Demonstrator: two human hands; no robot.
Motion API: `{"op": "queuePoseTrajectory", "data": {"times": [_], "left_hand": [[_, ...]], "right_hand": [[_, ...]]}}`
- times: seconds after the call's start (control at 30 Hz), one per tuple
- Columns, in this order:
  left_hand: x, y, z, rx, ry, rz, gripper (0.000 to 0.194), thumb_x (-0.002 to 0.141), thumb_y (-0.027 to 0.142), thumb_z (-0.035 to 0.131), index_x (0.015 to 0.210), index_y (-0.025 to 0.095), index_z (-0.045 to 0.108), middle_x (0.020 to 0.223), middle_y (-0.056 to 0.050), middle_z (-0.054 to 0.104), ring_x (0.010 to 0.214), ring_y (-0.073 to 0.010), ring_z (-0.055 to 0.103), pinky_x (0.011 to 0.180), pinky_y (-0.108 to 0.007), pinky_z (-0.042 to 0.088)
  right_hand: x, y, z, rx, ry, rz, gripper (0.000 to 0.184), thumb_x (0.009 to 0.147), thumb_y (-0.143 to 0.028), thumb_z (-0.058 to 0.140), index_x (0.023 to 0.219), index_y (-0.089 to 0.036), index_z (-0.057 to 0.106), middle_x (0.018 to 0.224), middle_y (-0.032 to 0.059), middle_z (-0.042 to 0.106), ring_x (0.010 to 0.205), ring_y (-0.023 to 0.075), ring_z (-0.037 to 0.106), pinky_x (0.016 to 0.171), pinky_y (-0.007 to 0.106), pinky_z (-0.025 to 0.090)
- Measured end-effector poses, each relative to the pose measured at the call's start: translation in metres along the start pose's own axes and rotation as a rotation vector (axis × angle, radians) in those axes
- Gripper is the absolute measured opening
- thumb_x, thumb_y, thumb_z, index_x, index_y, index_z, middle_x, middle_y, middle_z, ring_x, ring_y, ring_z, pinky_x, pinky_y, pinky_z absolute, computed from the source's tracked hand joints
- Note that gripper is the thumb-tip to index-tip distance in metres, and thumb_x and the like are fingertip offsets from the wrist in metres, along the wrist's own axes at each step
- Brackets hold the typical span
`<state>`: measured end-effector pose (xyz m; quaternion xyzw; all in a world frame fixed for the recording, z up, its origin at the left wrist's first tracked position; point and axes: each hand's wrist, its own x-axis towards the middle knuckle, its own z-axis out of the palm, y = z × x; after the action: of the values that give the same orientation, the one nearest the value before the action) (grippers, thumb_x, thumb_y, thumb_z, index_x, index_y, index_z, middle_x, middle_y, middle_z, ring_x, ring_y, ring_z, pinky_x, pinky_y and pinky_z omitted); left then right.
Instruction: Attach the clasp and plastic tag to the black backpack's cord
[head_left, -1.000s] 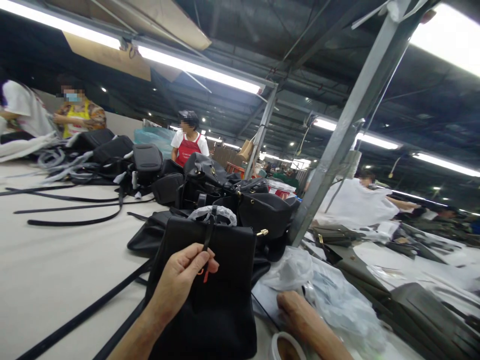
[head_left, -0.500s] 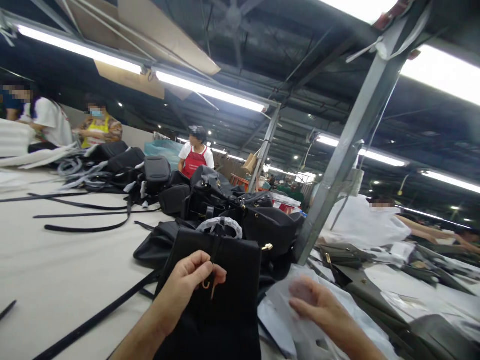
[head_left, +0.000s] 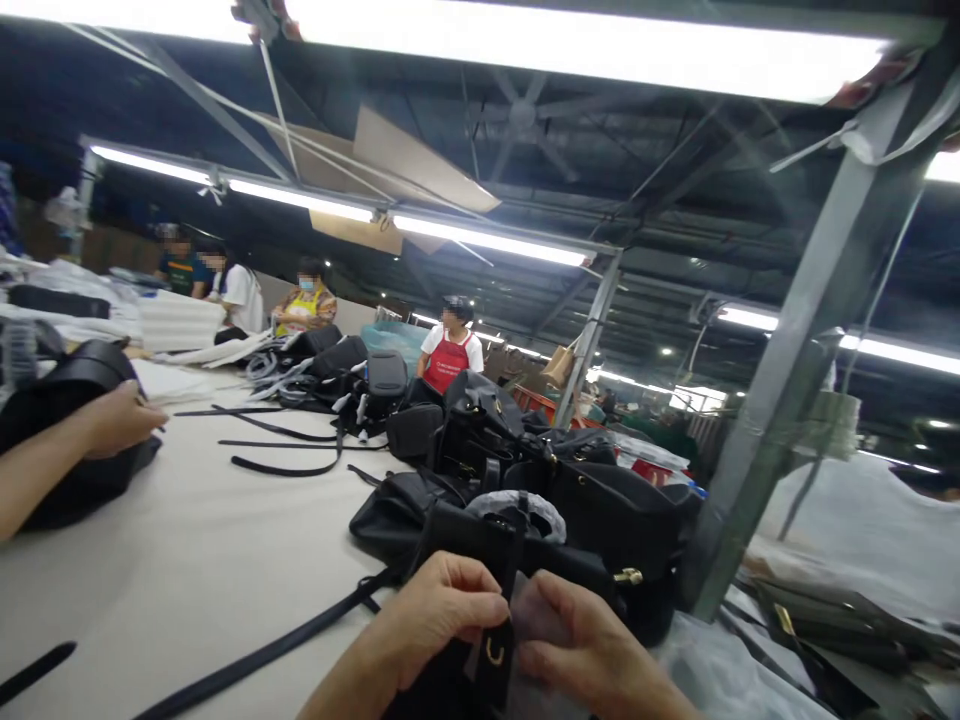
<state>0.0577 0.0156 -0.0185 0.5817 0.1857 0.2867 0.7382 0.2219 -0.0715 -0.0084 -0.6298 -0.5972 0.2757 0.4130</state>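
Observation:
A black bag (head_left: 465, 528) stands in front of me, its handle (head_left: 551, 512) wrapped in clear film. Down its front runs a narrow black strap (head_left: 513, 560) with a gold-coloured hook-shaped metal piece (head_left: 495, 654) near the lower part. My left hand (head_left: 450, 615) is closed, pinching the strap just above this metal piece. Close beside it on the right, my right hand (head_left: 581, 645) grips a thin translucent sheet (head_left: 534, 610) between thumb and fingers. The sheet lies against the strap and partly behind it. The bag's lower part is hidden by my hands.
Black bags (head_left: 480, 420) are heaped behind this one. Loose black straps (head_left: 285, 460) lie on the pale table (head_left: 225, 560). At the left, another person's hand (head_left: 124, 420) touches a black bag (head_left: 82, 470). A metal post (head_left: 795, 330) rises at the right, near clear plastic (head_left: 712, 650).
My right hand has moved left with the translucent sheet, up to the strap by my left hand. The view has swung left, bringing another person's arm and a bag into sight.

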Motion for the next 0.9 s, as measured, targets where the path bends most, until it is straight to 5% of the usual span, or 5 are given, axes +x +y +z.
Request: {"op": "queuePoseTrajectory", "data": {"times": [0.1, 0.27, 0.47, 0.7, 0.9], "left_hand": [[0.0, 0.0, 0.0, 0.081, 0.097, 0.071, 0.014, 0.054, 0.025, 0.069, 0.059, 0.012, 0.067, 0.052, 0.0, 0.058, 0.052, -0.011, 0.048, 0.056, -0.025, 0.033], [0.0, 0.001, -0.002, 0.018, 0.096, 0.089, 0.017, 0.056, 0.029, 0.071, 0.058, 0.014, 0.064, 0.054, 0.002, 0.058, 0.054, -0.0102, 0.048, 0.057, -0.024, 0.034], [0.0, -0.003, -0.003, -0.092, 0.047, 0.051, 0.023, 0.055, 0.031, 0.078, 0.063, 0.014, 0.066, 0.064, -0.001, 0.064, 0.064, -0.0135, 0.056, 0.068, -0.027, 0.044], [-0.001, -0.003, -0.002, -0.051, 0.061, 0.049, 0.02, 0.058, 0.03, 0.076, 0.062, 0.014, 0.066, 0.058, 0.0, 0.062, 0.056, -0.0112, 0.053, 0.059, -0.024, 0.04], [0.002, 0.001, -0.004, -0.094, 0.065, -0.007, 0.026, 0.056, 0.033, 0.08, 0.066, 0.015, 0.065, 0.059, 0.0, 0.062, 0.052, -0.0118, 0.053, 0.052, -0.023, 0.035]], "right_hand": [[0.001, -0.001, -0.001, 0.099, -0.035, -0.014, 0.019, 0.056, -0.014, 0.06, 0.075, -0.017, 0.059, 0.065, -0.0058, 0.052, 0.059, 0.0099, 0.044, 0.052, 0.02, 0.033], [-0.002, 0.01, -0.014, 0.327, -0.019, -0.004, 0.032, 0.066, -0.038, 0.08, 0.077, -0.016, 0.06, 0.062, -0.0038, 0.058, 0.055, 0.0091, 0.047, 0.052, 0.021, 0.031], [0.0, 0.022, -0.006, 0.375, 0.119, -0.026, 0.047, 0.066, -0.058, 0.08, 0.071, -0.015, 0.062, 0.058, -0.004, 0.054, 0.054, 0.0079, 0.041, 0.052, 0.021, 0.029], [0.005, 0.016, 0.005, 0.314, 0.138, -0.081, 0.037, 0.07, -0.049, 0.078, 0.08, -0.016, 0.067, 0.068, -0.0011, 0.061, 0.062, 0.0121, 0.052, 0.057, 0.022, 0.039], [-0.005, 0.011, 0.002, 0.188, -0.097, 0.109, 0.015, 0.068, -0.023, 0.068, 0.081, -0.015, 0.066, 0.06, -0.0043, 0.06, 0.051, 0.009, 0.054, 0.048, 0.018, 0.04]]}}
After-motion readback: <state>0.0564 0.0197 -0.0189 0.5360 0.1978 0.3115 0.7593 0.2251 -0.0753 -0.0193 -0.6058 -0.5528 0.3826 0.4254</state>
